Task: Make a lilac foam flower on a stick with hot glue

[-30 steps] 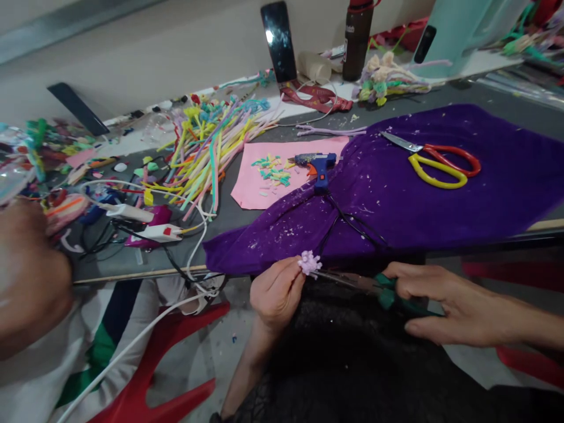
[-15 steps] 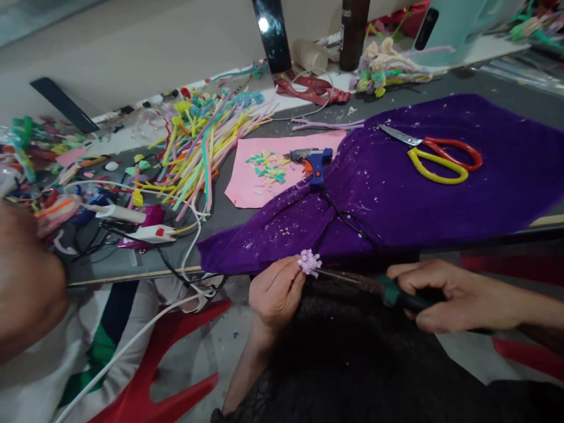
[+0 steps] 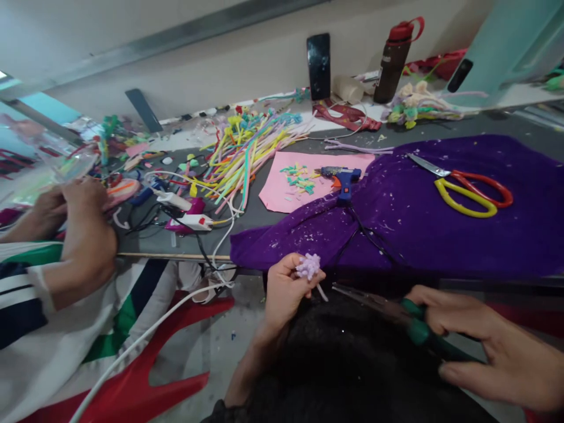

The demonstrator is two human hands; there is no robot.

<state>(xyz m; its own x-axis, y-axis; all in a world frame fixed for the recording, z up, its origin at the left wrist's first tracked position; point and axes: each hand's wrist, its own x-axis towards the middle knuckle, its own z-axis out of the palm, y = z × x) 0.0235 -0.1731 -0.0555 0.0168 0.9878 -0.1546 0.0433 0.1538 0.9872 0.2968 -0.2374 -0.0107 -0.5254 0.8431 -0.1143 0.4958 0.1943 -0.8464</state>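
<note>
the left hand [image 3: 286,291] pinched the lilac cluster [image 3: 309,267] before the bench [image 3: 147,244], its frilled head seemingly formed but a thin tail [image 3: 323,292] left protruding, while the right hand [image 3: 489,341] gripped green-handled pliers [image 3: 383,306] just apart from it

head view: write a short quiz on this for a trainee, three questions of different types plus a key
1. Which tool is in the right hand?
A) glue gun
B) green-handled pliers
C) paintbrush
2. True or false: the red-and-yellow-handled scissors lie on the purple cloth.
3. What is the left hand holding?

Key:
1. B
2. True
3. A lilac tuft
</note>
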